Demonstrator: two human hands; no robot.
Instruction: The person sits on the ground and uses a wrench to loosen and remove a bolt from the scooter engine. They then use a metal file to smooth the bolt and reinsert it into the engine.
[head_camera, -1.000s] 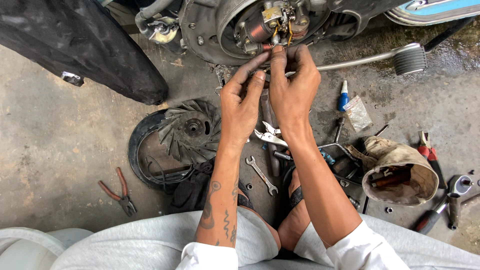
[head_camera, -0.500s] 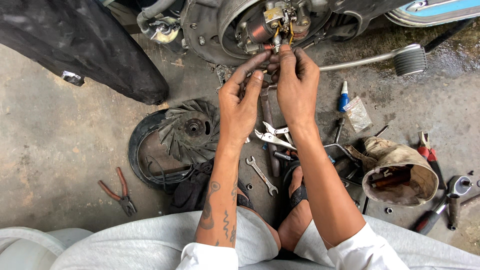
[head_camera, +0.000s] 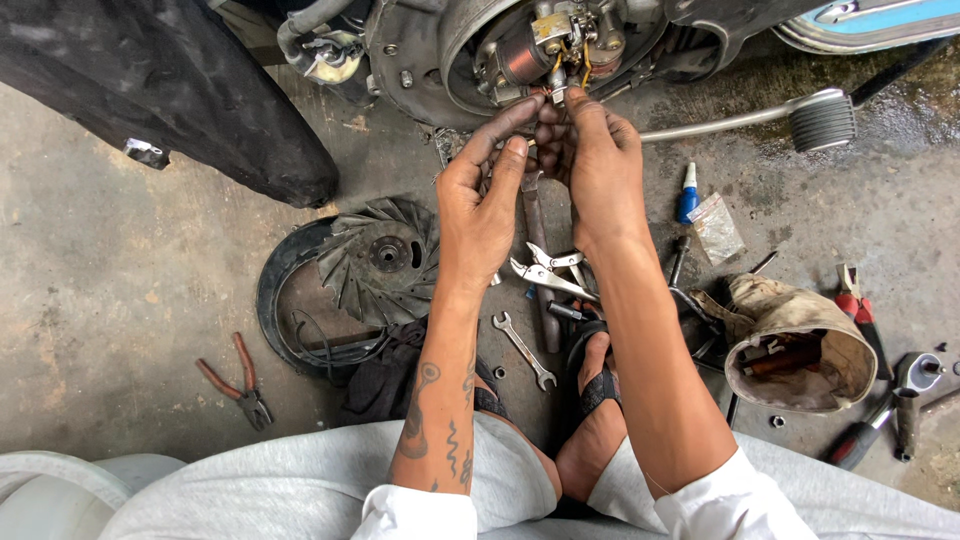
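My left hand (head_camera: 487, 190) and my right hand (head_camera: 596, 157) are raised together just below the open engine side of a scooter (head_camera: 520, 50). Their fingertips pinch a small metal part with yellow wires (head_camera: 560, 82) that hangs from the stator plate with its copper coil (head_camera: 520, 62). Both hands are dirty with grease. The exact grip inside the fingers is hidden. Below the hands on the concrete lie locking pliers (head_camera: 545, 272) and a small spanner (head_camera: 523, 349).
A finned flywheel fan (head_camera: 378, 258) rests on a round black cover (head_camera: 285, 300) at my left. Red-handled pliers (head_camera: 235, 382) lie further left. At the right are a kick-start pedal (head_camera: 820, 118), a blue-capped tube (head_camera: 688, 192), a cloth tool bag (head_camera: 795, 345), a ratchet (head_camera: 905, 385). My sandalled feet (head_camera: 590, 400) are below.
Both hands have risen from just under the engine opening up to the wired part on the stator, and the fingertips have closed on it.
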